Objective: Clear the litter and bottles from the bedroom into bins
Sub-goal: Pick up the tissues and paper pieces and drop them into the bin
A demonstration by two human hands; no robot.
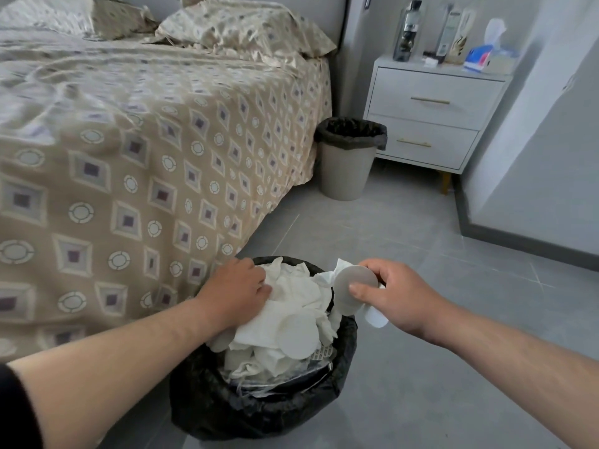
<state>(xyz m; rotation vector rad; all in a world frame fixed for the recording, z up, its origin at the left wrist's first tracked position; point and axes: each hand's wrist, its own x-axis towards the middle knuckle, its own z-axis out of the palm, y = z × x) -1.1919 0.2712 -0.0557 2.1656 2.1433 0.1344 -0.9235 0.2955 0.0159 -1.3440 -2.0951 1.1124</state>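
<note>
While left hand (234, 286) clutches binned tissues (293, 307), right hand (400, 298) pinches a round pad (351, 286).

A bed (129, 140) with a beige patterned cover fills 9 to 12 o'clock. At 1 o'clock a white two-drawer nightstand (431, 118) stands on grey floor tiles (421, 367), a pale wall (534, 163) at 3 o'clock.
</note>
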